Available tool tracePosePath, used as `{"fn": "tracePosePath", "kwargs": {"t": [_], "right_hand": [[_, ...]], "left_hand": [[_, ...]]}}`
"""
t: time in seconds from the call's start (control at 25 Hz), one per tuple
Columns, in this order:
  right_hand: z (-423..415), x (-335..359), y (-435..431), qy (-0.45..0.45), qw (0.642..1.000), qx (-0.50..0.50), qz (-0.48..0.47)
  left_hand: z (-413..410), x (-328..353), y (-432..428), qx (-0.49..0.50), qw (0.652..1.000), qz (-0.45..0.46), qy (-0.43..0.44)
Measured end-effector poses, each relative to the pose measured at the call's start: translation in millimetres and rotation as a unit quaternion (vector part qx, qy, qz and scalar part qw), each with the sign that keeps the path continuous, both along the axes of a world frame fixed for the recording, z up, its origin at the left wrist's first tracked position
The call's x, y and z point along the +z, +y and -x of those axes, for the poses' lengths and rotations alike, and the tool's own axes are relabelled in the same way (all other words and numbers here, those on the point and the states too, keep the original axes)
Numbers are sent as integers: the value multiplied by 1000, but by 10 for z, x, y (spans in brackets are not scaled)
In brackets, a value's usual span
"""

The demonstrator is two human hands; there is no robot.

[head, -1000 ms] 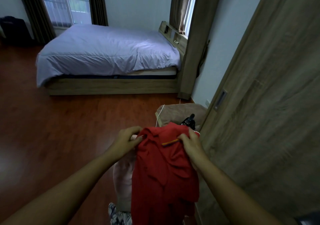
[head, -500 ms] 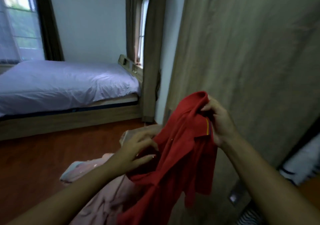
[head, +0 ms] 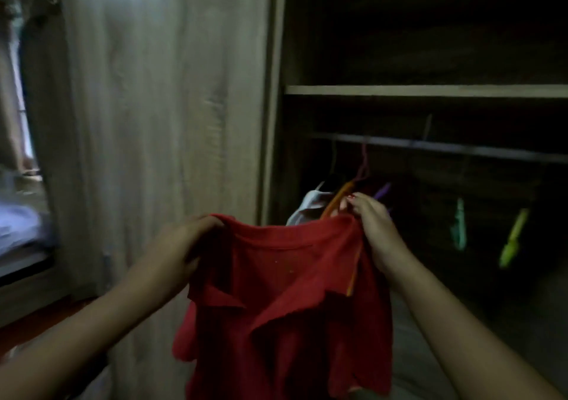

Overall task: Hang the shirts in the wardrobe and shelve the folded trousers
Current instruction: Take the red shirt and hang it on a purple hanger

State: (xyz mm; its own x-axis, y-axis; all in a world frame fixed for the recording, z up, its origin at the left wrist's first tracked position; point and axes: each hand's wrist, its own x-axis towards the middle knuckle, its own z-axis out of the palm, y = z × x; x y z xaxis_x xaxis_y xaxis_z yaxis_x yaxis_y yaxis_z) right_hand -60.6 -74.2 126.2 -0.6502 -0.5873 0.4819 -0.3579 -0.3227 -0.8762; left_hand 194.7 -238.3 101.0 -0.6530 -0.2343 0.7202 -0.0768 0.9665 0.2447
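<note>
Head view into an open wardrobe point(head: 276, 92). A red shirt point(head: 289, 301) is held up by its shoulders in front of the wardrobe opening, near the lower centre of the scene, its body hanging down between the two forearms and its collar flaps folded towards the viewer. The left hand point(head: 181, 246) has its grip closed on the left shoulder of the shirt, fingers curled over the top edge of the cloth. The right hand point(head: 373, 224) has its grip closed on the right shoulder seam, pinching the fabric between thumb and fingers; a narrow orange stripe runs down the shirt just below this hand.

Inside the wardrobe, a horizontal shelf point(head: 430, 90) lies above a dark hanging rail point(head: 445, 147). From the rail, just beyond the right hand, hang an orange hanger point(head: 336, 198) and a purple hanger point(head: 382, 190); their hooks are thin and blurred. A white garment point(head: 307, 207) hangs to the left of them, partly hidden behind the red shirt. Farther right, well apart from the hands, a teal hanger point(head: 459, 227) and a lime-green hanger point(head: 511, 239) show against the dark interior.

The closed wardrobe door point(head: 159, 123) fills the left half of the scene. At the far left edge, part of a bed point(head: 18, 233) with pale bedding is visible.
</note>
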Motion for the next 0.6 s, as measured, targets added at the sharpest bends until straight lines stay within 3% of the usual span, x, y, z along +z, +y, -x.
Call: {"fn": "tracePosePath", "kwargs": {"t": [0.08, 0.2, 0.32, 0.44, 0.6], "right_hand": [[354, 74, 235, 54, 988, -141, -14], [777, 164, 286, 172, 918, -330, -140], [1010, 225, 139, 146, 905, -276, -290], [1164, 173, 21, 148, 878, -251, -379], [1324, 37, 45, 138, 883, -327, -307]], "left_hand": [[411, 24, 184, 0, 998, 59, -2], [904, 19, 397, -3, 999, 25, 21], [1192, 57, 555, -12, 998, 47, -43], [1241, 120, 599, -4, 994, 53, -93], [1264, 206, 611, -13, 992, 59, -107]]}}
